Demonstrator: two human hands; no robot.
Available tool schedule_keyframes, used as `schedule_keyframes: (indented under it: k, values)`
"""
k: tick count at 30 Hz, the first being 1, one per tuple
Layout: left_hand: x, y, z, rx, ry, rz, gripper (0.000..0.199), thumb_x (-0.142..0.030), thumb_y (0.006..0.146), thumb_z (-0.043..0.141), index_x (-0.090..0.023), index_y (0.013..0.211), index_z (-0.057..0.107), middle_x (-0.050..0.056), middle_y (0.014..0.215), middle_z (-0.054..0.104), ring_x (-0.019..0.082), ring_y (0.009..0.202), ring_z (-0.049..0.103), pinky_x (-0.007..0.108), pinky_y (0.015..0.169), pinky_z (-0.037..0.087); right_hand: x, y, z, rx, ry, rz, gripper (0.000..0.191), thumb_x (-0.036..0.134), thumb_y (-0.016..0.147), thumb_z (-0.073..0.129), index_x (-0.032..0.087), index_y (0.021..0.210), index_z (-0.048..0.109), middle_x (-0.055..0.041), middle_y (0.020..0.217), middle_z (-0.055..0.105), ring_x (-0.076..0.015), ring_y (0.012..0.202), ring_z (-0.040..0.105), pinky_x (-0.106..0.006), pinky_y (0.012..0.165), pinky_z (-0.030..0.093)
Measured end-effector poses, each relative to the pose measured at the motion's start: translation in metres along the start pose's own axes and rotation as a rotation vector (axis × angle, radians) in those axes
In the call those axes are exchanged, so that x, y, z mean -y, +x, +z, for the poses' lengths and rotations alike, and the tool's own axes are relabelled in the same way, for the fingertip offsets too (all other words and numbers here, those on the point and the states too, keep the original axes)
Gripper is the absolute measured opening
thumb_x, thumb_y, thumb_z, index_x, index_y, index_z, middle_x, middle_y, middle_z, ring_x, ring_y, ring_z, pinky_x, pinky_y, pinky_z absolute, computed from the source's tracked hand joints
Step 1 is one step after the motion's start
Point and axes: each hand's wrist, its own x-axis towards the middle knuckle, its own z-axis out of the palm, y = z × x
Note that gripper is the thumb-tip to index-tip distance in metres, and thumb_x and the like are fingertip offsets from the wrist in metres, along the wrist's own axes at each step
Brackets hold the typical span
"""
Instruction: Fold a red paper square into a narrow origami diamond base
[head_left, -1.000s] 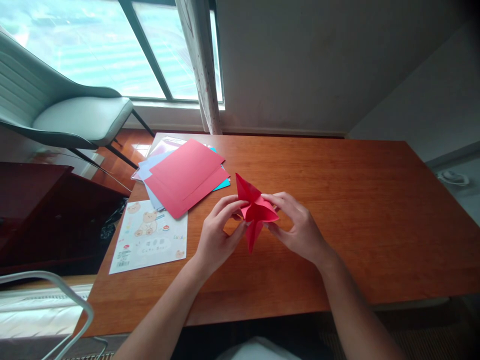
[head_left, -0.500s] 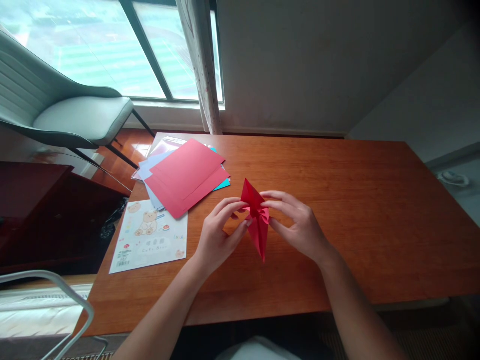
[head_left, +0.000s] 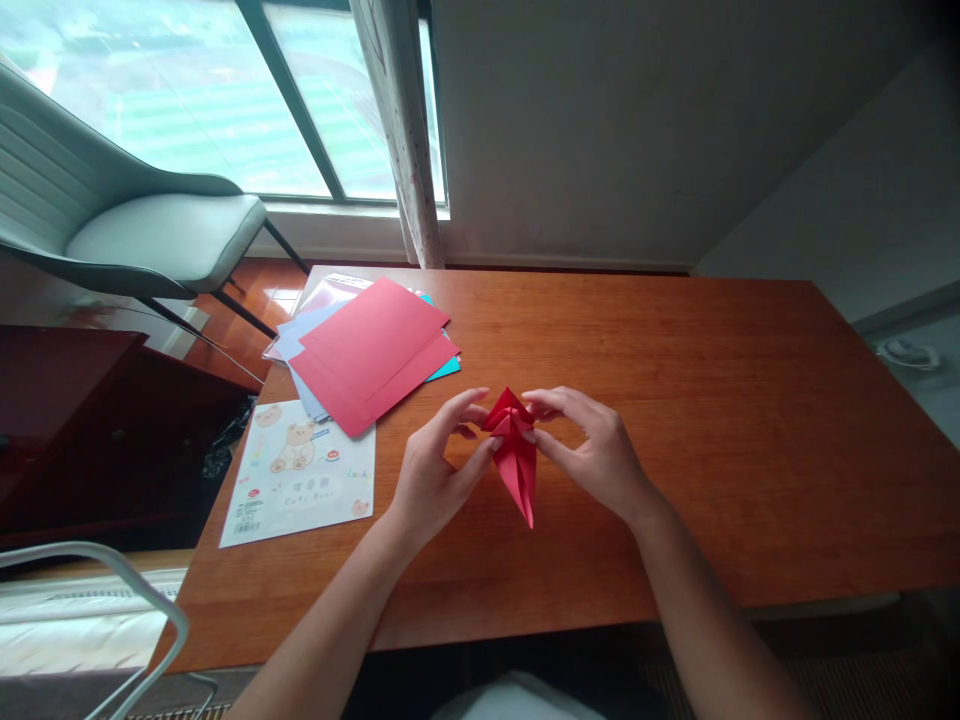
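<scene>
A folded red paper, an origami piece with a long point toward me and a shorter peak at its far end, is held above the table. My left hand grips its left side, the thumb on the near face and the fingers curled behind. On the right side, my right hand pinches it between thumb and fingers. Parts of the folds are hidden by my fingertips.
Red sheets lie on a stack of papers at the table's back left. Nearer sits a white sheet with bear drawings. Beyond the left edge stand a grey chair and a white metal frame.
The red paper's far point has tilted and shortened, and its middle folds have closed up. My right fingers have curled in more, and my left index finger has lifted slightly.
</scene>
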Motion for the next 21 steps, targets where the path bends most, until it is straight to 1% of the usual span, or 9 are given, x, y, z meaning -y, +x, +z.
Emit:
schedule_keyframes:
  k: [2, 4, 7, 10, 14, 17, 19, 21]
  values:
    - [-0.001, 0.002, -0.002, 0.025, 0.027, 0.042, 0.028, -0.023, 0.091, 0.066, -0.022, 0.119, 0.063, 0.006, 0.101, 0.073, 0.015, 0.084, 0.067, 0.030, 0.079, 0.056, 0.000, 0.001, 0.000, 0.022, 0.011, -0.001, 0.016, 0.031, 0.094, 0.065, 0.027, 0.109, 0.068, -0.0039, 0.100, 0.073, -0.0197, 0.090, 0.069, -0.035, 0.083, 0.056]
    - [-0.004, 0.004, -0.004, 0.050, 0.017, 0.059, 0.017, -0.023, 0.092, 0.065, -0.021, 0.109, 0.069, 0.005, 0.096, 0.073, 0.015, 0.080, 0.065, 0.029, 0.076, 0.055, 0.000, 0.002, 0.000, 0.029, 0.042, 0.013, 0.012, 0.032, 0.095, 0.064, 0.026, 0.103, 0.070, -0.0040, 0.098, 0.073, -0.0199, 0.089, 0.068, -0.034, 0.082, 0.056]
    - [-0.007, 0.006, -0.005, 0.090, -0.037, 0.012, 0.011, -0.023, 0.093, 0.063, -0.020, 0.101, 0.072, 0.005, 0.089, 0.072, 0.015, 0.076, 0.064, 0.028, 0.073, 0.054, 0.000, 0.003, 0.001, 0.043, 0.096, 0.046, 0.010, 0.031, 0.095, 0.064, 0.025, 0.100, 0.070, -0.0042, 0.097, 0.073, -0.0200, 0.090, 0.069, -0.034, 0.082, 0.055]
    - [-0.008, 0.005, -0.006, 0.112, -0.091, -0.057, 0.013, -0.027, 0.094, 0.063, -0.020, 0.099, 0.073, 0.005, 0.088, 0.072, 0.016, 0.077, 0.065, 0.029, 0.073, 0.055, -0.001, 0.002, 0.003, 0.060, 0.126, 0.070, 0.011, 0.031, 0.094, 0.064, 0.025, 0.102, 0.070, -0.0040, 0.098, 0.073, -0.0201, 0.091, 0.069, -0.034, 0.082, 0.055]
    - [-0.007, 0.004, -0.005, 0.129, -0.183, -0.142, 0.017, -0.031, 0.094, 0.063, -0.019, 0.100, 0.072, 0.007, 0.091, 0.073, 0.018, 0.080, 0.068, 0.030, 0.075, 0.057, 0.000, 0.002, 0.005, 0.086, 0.120, 0.086, 0.017, 0.031, 0.094, 0.063, 0.026, 0.109, 0.070, -0.0038, 0.099, 0.073, -0.0204, 0.090, 0.069, -0.034, 0.081, 0.055]
    - [-0.006, 0.003, -0.002, 0.141, -0.252, -0.194, 0.017, -0.033, 0.093, 0.064, -0.018, 0.097, 0.071, 0.007, 0.091, 0.073, 0.019, 0.082, 0.070, 0.030, 0.076, 0.058, 0.000, 0.003, 0.007, 0.124, 0.138, 0.125, 0.018, 0.032, 0.094, 0.063, 0.025, 0.109, 0.071, -0.0043, 0.101, 0.074, -0.0204, 0.090, 0.069, -0.032, 0.078, 0.055]
    - [-0.006, 0.002, 0.001, 0.112, -0.311, -0.233, 0.017, -0.033, 0.092, 0.066, -0.019, 0.101, 0.065, 0.006, 0.092, 0.072, 0.018, 0.082, 0.070, 0.029, 0.076, 0.058, -0.001, 0.003, 0.009, 0.125, 0.192, 0.181, 0.018, 0.033, 0.093, 0.064, 0.025, 0.108, 0.070, -0.0043, 0.100, 0.074, -0.0200, 0.089, 0.070, -0.032, 0.076, 0.055]
    - [-0.006, 0.001, 0.003, 0.062, -0.384, -0.273, 0.021, -0.033, 0.091, 0.067, -0.022, 0.104, 0.056, 0.003, 0.090, 0.070, 0.016, 0.081, 0.069, 0.027, 0.073, 0.057, -0.003, 0.002, 0.013, 0.106, 0.279, 0.246, 0.018, 0.035, 0.093, 0.064, 0.024, 0.107, 0.067, -0.0040, 0.098, 0.073, -0.0192, 0.087, 0.070, -0.031, 0.075, 0.056]
